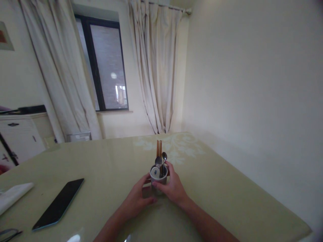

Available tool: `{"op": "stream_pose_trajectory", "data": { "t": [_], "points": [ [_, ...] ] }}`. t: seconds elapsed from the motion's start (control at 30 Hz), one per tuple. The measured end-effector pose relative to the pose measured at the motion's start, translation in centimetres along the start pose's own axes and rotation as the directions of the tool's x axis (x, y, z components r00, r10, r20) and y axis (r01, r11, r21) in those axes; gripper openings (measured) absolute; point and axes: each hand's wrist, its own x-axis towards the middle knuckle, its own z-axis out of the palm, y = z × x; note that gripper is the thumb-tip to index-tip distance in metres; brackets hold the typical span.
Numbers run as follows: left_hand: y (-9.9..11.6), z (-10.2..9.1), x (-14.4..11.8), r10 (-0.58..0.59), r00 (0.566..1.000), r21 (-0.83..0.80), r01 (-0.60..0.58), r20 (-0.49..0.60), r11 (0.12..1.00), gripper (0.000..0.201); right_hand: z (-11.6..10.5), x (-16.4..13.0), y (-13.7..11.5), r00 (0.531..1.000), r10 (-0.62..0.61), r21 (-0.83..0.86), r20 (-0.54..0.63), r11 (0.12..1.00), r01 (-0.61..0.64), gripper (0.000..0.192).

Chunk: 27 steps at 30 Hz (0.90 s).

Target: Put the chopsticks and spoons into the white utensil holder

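Note:
A small pale utensil cup (158, 180) stands upright on the table, held between both hands. In it are brown chopsticks (159, 148), a shiny metal spoon (164, 156), a second, darker spoon (158, 161) and a white round-ended piece with a blue mark (155, 172), perhaps a ceramic spoon. My left hand (139, 196) curves around the cup's left side, its thumb low near the base. From the right, my right hand (174, 185) grips the cup, thumb across the front near the rim and fingers behind. The cup's lower part is partly hidden by the hands.
The pale green table (108, 158) meets a wall on the right. A dark tablet-like slab (59, 203) lies at left, beside a white flat object (15, 195) and a thin dark cable or strap (10, 232). Behind are curtains (156, 67), a window (108, 64) and a white cabinet (22, 134).

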Motion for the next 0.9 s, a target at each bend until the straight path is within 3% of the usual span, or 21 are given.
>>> {"op": "stream_pose_trajectory", "data": {
  "t": [0.13, 0.27, 0.33, 0.43, 0.53, 0.7, 0.8, 0.87, 0.9],
  "points": [
    [-0.7, -0.3, -0.2, -0.019, 0.998, 0.072, 0.023, -0.059, 0.997, 0.090, -2.4, 1.8, 1.5, 0.984, 0.024, -0.074, -0.177, 0.997, -0.038, 0.069],
    [-0.4, -0.4, -0.2, 0.007, 0.999, 0.083, -0.003, -0.052, 0.997, 0.085, -6.3, 4.0, 4.2, 0.922, 0.025, -0.161, -0.385, 0.983, -0.093, 0.068],
    [-0.3, -0.3, -0.2, 0.015, 0.999, 0.089, -0.011, -0.052, 0.996, 0.072, -8.3, 4.9, 5.5, 0.876, 0.009, -0.227, -0.483, 0.964, -0.135, 0.071],
    [-0.3, -0.3, -0.1, 0.031, 0.998, 0.183, -0.020, -0.061, 0.983, 0.031, -10.8, 5.7, 6.7, 0.816, -0.015, -0.291, -0.578, 0.938, -0.189, 0.077],
    [-0.1, -0.3, -0.4, 0.070, 0.997, 0.367, -0.052, -0.037, 0.929, 0.034, -12.3, 6.0, 7.3, 0.795, -0.017, -0.301, -0.607, 0.930, -0.210, 0.082],
    [0.0, -0.3, -0.6, 0.101, 0.995, 0.557, -0.092, 0.015, 0.826, 0.048, -12.9, 6.2, 7.8, 0.784, -0.030, -0.323, -0.620, 0.920, -0.221, 0.094],
    [-0.1, -0.5, -0.6, 0.125, 0.992, 0.588, -0.105, 0.007, 0.802, 0.051, -12.3, 6.0, 7.2, 0.714, -0.125, -0.406, -0.689, 0.882, -0.237, 0.109],
    [-0.1, -0.6, -0.6, 0.140, 0.990, 0.616, -0.118, 0.012, 0.779, 0.052, -11.3, 5.5, 6.0, 0.659, -0.232, -0.471, -0.716, 0.856, -0.211, 0.108],
    [-0.1, -0.5, -0.6, 0.144, 0.989, 0.638, -0.126, 0.024, 0.760, 0.052, -10.4, 5.0, 5.2, 0.657, -0.285, -0.499, -0.698, 0.851, -0.162, 0.102]
  ]
}}
